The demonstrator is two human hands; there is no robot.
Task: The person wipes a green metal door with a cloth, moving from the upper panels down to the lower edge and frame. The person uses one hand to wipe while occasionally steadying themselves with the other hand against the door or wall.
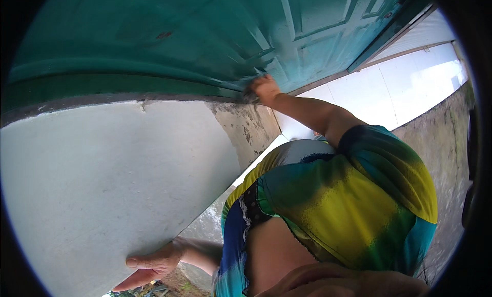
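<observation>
My right hand (265,88) reaches to the lower part of a green panelled door (230,31), its fingers closed around a dark, blurred wad (251,96), perhaps a rag or scrubbing pad. That wad lies against the door's bottom edge, above the dark sill strip. Wet-looking streaks show on the door near the fingers. Low on the left, my left hand (155,262) rests at the edge of a smooth white wall (115,174). Its thumb lies on the wall's face, apart from the fingers, and no loose object shows in it; part of the palm is hidden.
Bare, stained plaster (250,128) borders the white paint below the door. Bright white panels (346,97) stand beyond it at the upper right. A rough, stained grey surface (430,143) runs down the right side. Debris and some green plants (161,287) show at the bottom.
</observation>
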